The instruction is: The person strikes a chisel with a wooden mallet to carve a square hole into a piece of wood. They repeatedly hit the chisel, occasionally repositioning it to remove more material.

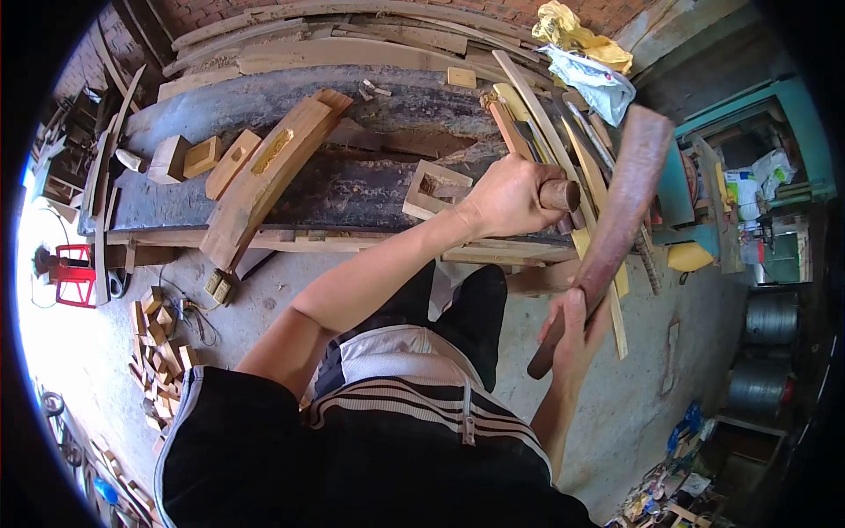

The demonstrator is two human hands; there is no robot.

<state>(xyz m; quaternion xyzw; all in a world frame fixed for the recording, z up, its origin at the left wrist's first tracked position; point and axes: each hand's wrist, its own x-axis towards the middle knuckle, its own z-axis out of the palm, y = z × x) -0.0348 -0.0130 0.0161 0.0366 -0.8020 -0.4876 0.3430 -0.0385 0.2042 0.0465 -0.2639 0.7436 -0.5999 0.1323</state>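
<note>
My left hand [519,198] is wrapped round a short round wooden handle [560,194], whose end points right. A flat narrow part shows on the hand's other side, over a small wooden block [424,204] with a recess; whether it belongs to the handle is unclear. My right hand [581,327] grips a long, curved dark wooden mallet [620,198] near its lower end, and its thick end rises at the right. Left of my left hand, a long timber piece [255,189] with a slot full of chips lies across the bench.
The dark slab bench [352,189] bears small blocks [170,160] at left and long thin strips [546,114] at right, some overhanging its front edge. Plastic bags [598,79] sit behind them. Cut blocks [158,352] are heaped on the floor at left.
</note>
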